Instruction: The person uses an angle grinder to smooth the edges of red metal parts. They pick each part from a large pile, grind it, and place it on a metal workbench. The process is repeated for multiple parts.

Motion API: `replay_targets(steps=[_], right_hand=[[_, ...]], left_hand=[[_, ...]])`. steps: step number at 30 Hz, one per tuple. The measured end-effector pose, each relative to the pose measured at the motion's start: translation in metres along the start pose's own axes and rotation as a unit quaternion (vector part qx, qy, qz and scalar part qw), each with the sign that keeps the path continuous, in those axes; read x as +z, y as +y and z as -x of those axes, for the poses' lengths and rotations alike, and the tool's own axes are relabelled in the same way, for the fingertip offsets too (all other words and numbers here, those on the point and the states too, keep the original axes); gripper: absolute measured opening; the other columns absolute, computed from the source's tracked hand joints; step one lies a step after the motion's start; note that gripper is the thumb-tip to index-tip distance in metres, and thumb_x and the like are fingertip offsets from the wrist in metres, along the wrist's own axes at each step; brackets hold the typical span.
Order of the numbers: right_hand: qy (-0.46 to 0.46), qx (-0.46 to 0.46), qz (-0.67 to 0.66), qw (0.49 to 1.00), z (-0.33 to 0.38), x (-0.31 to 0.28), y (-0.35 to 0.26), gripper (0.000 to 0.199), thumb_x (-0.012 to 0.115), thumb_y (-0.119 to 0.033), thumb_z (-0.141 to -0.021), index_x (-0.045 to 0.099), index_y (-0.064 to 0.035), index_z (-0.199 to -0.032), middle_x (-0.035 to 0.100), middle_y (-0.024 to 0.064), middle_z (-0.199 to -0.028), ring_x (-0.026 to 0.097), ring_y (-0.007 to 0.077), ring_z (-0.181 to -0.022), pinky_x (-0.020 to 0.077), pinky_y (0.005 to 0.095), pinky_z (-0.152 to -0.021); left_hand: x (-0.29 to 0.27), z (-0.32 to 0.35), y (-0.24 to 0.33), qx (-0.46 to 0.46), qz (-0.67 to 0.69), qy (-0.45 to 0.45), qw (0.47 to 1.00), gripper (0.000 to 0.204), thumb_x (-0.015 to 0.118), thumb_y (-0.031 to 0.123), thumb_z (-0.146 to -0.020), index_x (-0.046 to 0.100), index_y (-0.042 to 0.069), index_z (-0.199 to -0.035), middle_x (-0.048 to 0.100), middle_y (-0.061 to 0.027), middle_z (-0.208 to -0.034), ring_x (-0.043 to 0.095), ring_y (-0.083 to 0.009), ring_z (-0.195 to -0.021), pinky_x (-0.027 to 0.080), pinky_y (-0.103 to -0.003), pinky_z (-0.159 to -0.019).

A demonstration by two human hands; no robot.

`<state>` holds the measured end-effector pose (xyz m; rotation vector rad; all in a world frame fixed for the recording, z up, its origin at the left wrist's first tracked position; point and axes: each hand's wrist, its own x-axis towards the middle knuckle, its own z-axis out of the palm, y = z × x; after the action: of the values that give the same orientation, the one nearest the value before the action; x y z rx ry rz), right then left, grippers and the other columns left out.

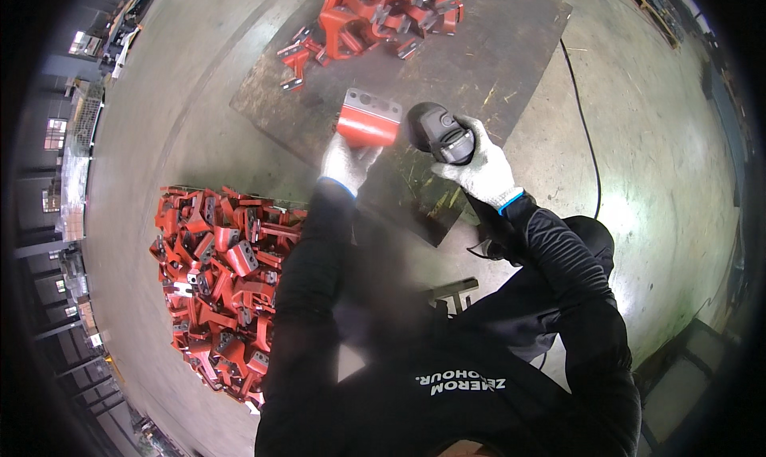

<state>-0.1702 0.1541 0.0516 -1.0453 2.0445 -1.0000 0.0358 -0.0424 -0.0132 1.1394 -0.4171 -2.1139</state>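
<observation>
On a workshop's concrete floor [638, 138], a person in dark sleeves and white knit gloves works over a dark, worn steel plate [495, 50]. Their left hand [345, 163] is clenched around the lower end of a red-painted metal bracket [368, 120], raised above the plate's near half, its grey unpainted top edge showing two holes. Their right hand [479, 166] grips the body of a black angle grinder [437, 131], held just beside the bracket's right side; whether the two touch cannot be told. A black cable [586, 130] curves across the floor to the right of the plate. At the plate's far end lies a small heap of red brackets [375, 14]. A much larger pile of red parts [219, 285] sits on the floor at the person's left, well apart from the plate
</observation>
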Motion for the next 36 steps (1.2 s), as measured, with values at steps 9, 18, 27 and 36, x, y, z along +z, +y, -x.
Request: replay_targets(steps=[9, 18, 27, 36], right_hand=[[0.017, -0.054, -0.07, 0.996, 0.003, -0.003, -0.004, 0.098, 0.098, -0.03, -0.071, 0.045, -0.0073, -0.15, 0.067, 0.0179, -0.136, 0.065, 0.0285, -0.128, 0.0507, 0.0407, -0.109], [0.011, -0.095, -0.116, 0.989, 0.002, -0.01, -0.002, 0.098, 0.098, -0.029, -0.072, 0.044, -0.0052, -0.151, 0.065, 0.0171, -0.137, 0.063, 0.0249, -0.129, 0.0485, 0.0388, -0.111], [0.105, -0.045, -0.132, 0.985, -0.008, -0.019, 0.004, 0.093, 0.097, -0.029, -0.075, 0.045, -0.0075, -0.149, 0.066, 0.0157, -0.134, 0.064, 0.0242, -0.123, 0.0513, 0.0385, -0.105], [0.046, 0.087, 0.025, 0.995, -0.024, -0.013, 0.055, 0.097, 0.09, -0.043, -0.072, 0.044, -0.0137, -0.152, 0.069, 0.0207, -0.132, 0.068, 0.0348, -0.122, 0.0531, 0.0406, -0.105]], left_hand=[[-0.006, -0.002, 0.017, -0.037, 0.024, -0.012, 0.999, 0.035, 0.064, 0.032, -0.104, 0.062, 0.004, -0.125, 0.065, -0.0134, -0.122, 0.067, -0.0292, -0.112, 0.063, -0.046, -0.096], [-0.003, 0.012, 0.016, -0.068, -0.036, -0.035, 0.996, 0.033, 0.065, 0.036, -0.102, 0.065, 0.01, -0.123, 0.069, -0.0085, -0.123, 0.069, -0.0249, -0.112, 0.063, -0.043, -0.092], [-0.005, 0.005, 0.003, -0.025, -0.202, -0.042, 0.978, 0.034, 0.052, 0.03, -0.109, 0.063, 0.009, -0.133, 0.066, -0.0098, -0.132, 0.065, -0.0265, -0.121, 0.06, -0.047, -0.097], [-0.04, -0.064, -0.071, 0.285, -0.641, -0.052, 0.711, 0.045, 0.082, 0.012, -0.088, 0.056, -0.002, -0.122, 0.073, -0.0144, -0.112, 0.071, -0.0239, -0.105, 0.055, -0.037, -0.093]])
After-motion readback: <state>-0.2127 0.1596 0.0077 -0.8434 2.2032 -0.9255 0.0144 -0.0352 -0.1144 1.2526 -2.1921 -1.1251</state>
